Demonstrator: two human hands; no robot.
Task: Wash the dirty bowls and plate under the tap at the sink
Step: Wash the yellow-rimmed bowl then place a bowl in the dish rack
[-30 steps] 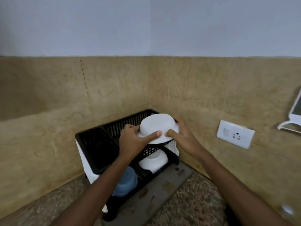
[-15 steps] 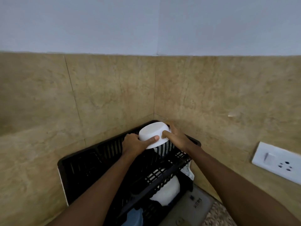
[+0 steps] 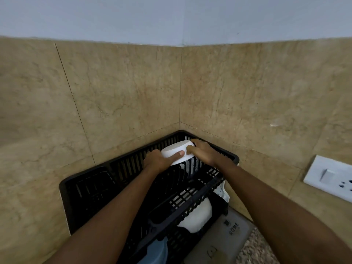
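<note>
Round white ceramic bowl: inverted for draining, gripped by left hand and right hand over black slatted plastic rack, 12 o'clock.

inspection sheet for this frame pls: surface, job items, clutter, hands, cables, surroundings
Surface: speckled counter, only a corner in view, with a grey mat under the rack.
Job's things: white bowl upside down over the top tier of the black dish rack; second white bowl on the lower tier.
Clutter: blue item at the rack's bottom, partly hidden.
Grippers: left hand and right hand both grip the upturned bowl.
Cables: nothing seen.
Surroundings: beige tiled corner walls; white switch socket on the right wall. Sink and tap not in view.
</note>
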